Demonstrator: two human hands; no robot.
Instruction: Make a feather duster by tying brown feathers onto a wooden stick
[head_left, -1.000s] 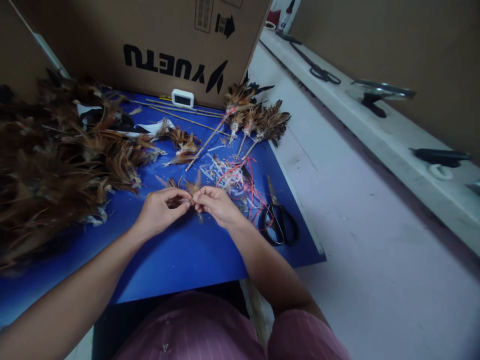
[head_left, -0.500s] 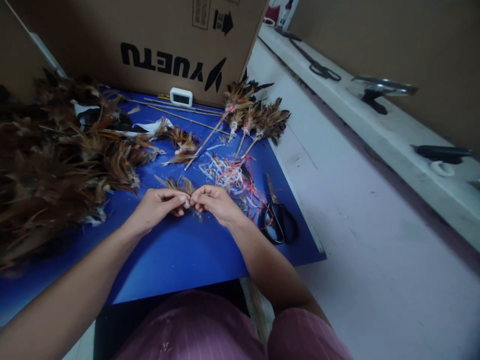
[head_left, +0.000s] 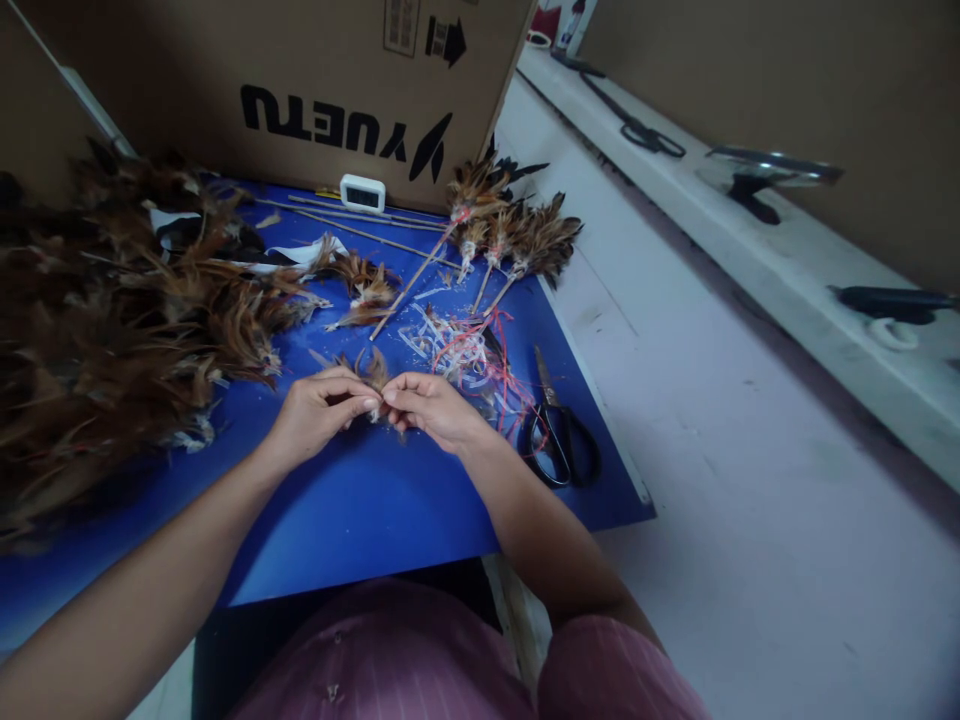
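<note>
Both hands meet over the blue tabletop, fingertips pinched together. Between them is a small tuft of brown feathers, its pale base at the fingers. My left hand is closed on the tuft from the left. My right hand pinches at the same spot from the right; the fingers hide exactly what it grips. Right of the hands lie tangled red and white strings and black-handled scissors, blades pointing away. Feather bundles on sticks lie beyond the strings.
A large heap of brown feathers covers the table's left side. Thin sticks and a small white digital display lie before a cardboard box. A ledge on the right wall holds several tools.
The fingers have shifted slightly at the feather tuft, the left hand's fingers closing nearer to the right hand's. Everything on the table stays in place.
</note>
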